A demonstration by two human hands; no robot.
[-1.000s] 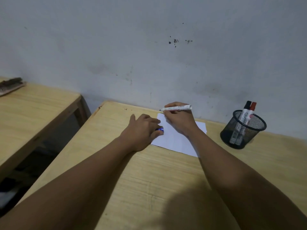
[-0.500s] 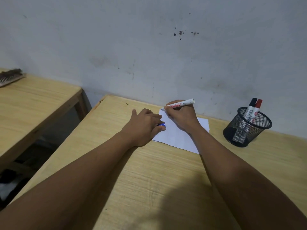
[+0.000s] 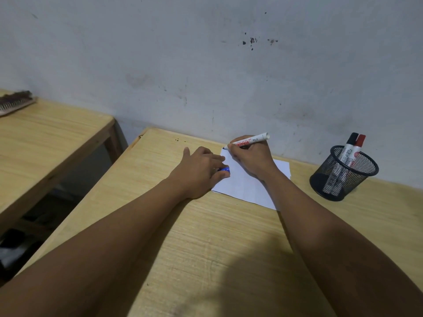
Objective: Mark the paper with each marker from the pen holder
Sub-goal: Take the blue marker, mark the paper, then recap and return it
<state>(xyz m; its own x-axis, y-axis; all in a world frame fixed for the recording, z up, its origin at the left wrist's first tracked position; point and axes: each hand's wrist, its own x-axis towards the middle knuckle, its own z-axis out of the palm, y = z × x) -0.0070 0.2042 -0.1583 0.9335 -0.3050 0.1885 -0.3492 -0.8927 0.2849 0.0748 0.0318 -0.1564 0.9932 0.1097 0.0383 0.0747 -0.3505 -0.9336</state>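
Note:
A white sheet of paper (image 3: 245, 186) lies on the wooden desk (image 3: 217, 236) close to the wall. My right hand (image 3: 251, 159) grips a white marker (image 3: 250, 140), its tip touching the paper's far left corner. My left hand (image 3: 199, 170) rests on the paper's left edge and pinches a blue cap (image 3: 224, 169) between thumb and fingers. To the right stands a black mesh pen holder (image 3: 343, 172) with a black-capped marker (image 3: 348, 148) and a red-capped marker (image 3: 359, 145) upright in it.
A second wooden table (image 3: 45, 138) stands to the left across a gap, with a brush-like object (image 3: 16, 102) on its far end. The stained wall (image 3: 206, 65) runs right behind the desk.
The marker in my right hand has tilted, its tip lowered onto the paper's far corner. My left hand stays on the paper with the blue cap.

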